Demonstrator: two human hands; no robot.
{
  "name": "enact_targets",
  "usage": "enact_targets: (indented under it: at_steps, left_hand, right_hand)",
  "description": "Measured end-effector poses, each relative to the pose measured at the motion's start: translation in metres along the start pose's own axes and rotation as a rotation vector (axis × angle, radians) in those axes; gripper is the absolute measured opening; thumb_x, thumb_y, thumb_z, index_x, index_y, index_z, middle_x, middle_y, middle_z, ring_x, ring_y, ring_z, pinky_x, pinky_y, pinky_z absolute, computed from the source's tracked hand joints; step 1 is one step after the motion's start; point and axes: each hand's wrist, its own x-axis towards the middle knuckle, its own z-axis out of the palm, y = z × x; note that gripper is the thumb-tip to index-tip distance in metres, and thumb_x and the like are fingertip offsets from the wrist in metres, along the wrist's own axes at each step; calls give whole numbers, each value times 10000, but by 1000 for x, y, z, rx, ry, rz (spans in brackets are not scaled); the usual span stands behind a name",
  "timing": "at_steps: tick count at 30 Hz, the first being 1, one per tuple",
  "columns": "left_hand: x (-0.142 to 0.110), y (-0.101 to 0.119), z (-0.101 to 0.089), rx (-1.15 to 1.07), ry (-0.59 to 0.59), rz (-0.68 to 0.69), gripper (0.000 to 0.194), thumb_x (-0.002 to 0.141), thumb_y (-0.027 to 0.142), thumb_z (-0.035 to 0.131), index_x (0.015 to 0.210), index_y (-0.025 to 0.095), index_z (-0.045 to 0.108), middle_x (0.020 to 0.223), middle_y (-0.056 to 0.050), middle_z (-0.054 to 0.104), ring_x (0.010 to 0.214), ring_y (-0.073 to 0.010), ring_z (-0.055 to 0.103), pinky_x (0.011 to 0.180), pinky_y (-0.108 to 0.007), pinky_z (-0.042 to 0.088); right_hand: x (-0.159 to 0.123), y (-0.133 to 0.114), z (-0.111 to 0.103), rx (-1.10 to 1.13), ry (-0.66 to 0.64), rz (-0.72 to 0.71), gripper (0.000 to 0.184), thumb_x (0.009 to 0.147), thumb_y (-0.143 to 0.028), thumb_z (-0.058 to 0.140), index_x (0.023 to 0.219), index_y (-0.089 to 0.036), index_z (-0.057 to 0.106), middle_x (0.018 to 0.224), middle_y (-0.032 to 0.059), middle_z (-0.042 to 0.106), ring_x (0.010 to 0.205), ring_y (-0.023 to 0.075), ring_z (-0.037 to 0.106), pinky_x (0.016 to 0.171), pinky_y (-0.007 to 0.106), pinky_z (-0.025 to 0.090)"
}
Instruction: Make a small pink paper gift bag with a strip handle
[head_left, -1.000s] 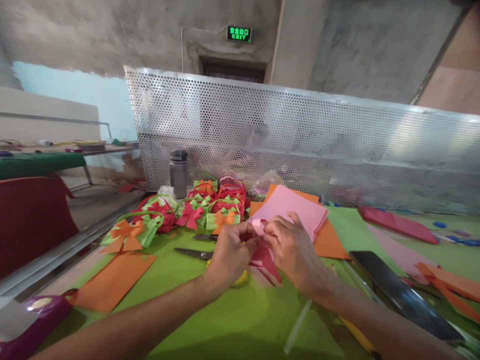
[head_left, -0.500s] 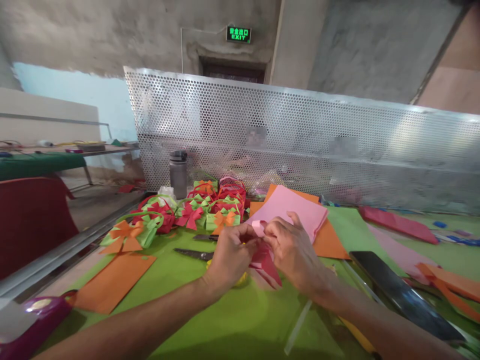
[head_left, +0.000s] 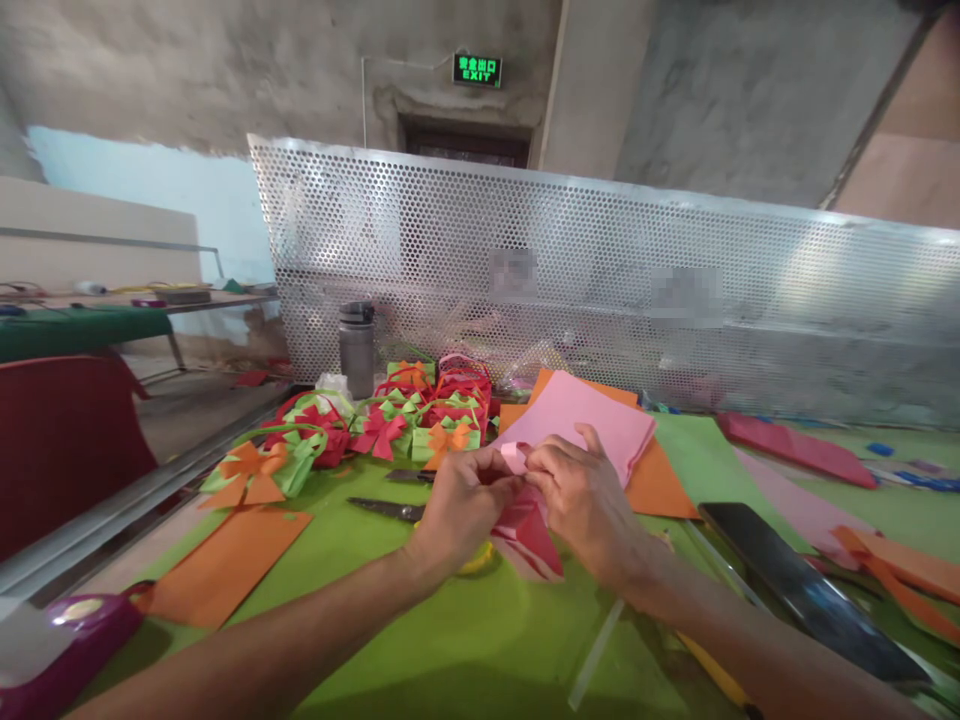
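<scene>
Right in the middle of the green tabletop (head_left: 420,650), from where I stand, both bare hands meet over a folded pink paper piece (head_left: 532,550). The left hand (head_left: 459,505) has its thumb and fingers drawn narrow, pinching the paper from the left. The right hand (head_left: 585,500) pinches it from the right with thumb and forefinger, one other finger lifted away. A small pale pink loop (head_left: 514,457) pokes up between the fingertips, while darker pink folds hang below toward the near side. Exactly where the tips press, I cannot tell, since the knuckles cover it.

Partly under the left hand lies a pair of scissors (head_left: 386,509), blades pointing left and yellow handles on the near side of the wrist. Beyond, to the far left, small red and green paper bags (head_left: 382,430) with bows crowd together near a grey bottle (head_left: 357,355). An orange sheet (head_left: 225,565) lies nearer on the left, with a purple tool (head_left: 94,640) beside it.

Just past the right hand, pink sheets (head_left: 585,410) overlap orange ones (head_left: 664,490). Over on the right, a black phone (head_left: 810,590) lies at a slant. A perforated metal panel (head_left: 465,220) stands along the far edge.
</scene>
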Motion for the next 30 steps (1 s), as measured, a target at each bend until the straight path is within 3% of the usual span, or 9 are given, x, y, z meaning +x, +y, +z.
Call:
enact_targets:
  at_steps: [8, 14, 22, 26, 30]
  left_hand:
    - [-1, 1, 0, -117, 16, -31, 124, 598, 206, 727, 646, 110, 665, 654, -27, 657, 568, -110, 551, 567, -217, 425]
    - [-3, 5, -2, -82, 6, -43, 148, 577, 220, 739, 644, 107, 672, 596, -12, 628, 559, -119, 553, 569, -233, 432]
    - [-4, 2, -8, -60, 44, -123, 197, 586, 277, 732, 669, 113, 662, 574, -9, 612, 501, -102, 516, 494, -214, 384]
    - [-10, -5, -9, -73, 39, -189, 241, 577, 303, 752, 701, 109, 680, 537, 5, 585, 449, -79, 472, 462, -204, 350]
    - [-18, -14, -8, -125, 40, -266, 266, 556, 312, 773, 705, 107, 694, 574, -15, 616, 491, -103, 518, 511, -230, 397]
  right_hand:
    - [1, -2, 0, 41, -19, 90, 181, 797, -32, 447, 701, -176, 498, 658, -7, 615, 589, 138, 531, 819, 353, 262]
    - [3, -1, -3, 60, -51, 63, 202, 808, -42, 418, 670, -178, 473, 617, -13, 583, 561, 128, 495, 832, 365, 258]
    - [19, 4, -9, 159, -253, 139, 228, 797, -73, 500, 589, -167, 494, 562, -36, 581, 487, 94, 437, 832, 376, 259]
    - [16, 10, -3, 224, -289, 132, 194, 770, -72, 544, 602, -169, 556, 618, -40, 633, 522, 89, 484, 825, 353, 276]
    - [7, 7, 0, 259, -278, 145, 185, 775, -68, 531, 636, -179, 582, 669, -49, 657, 563, 92, 523, 861, 378, 268]
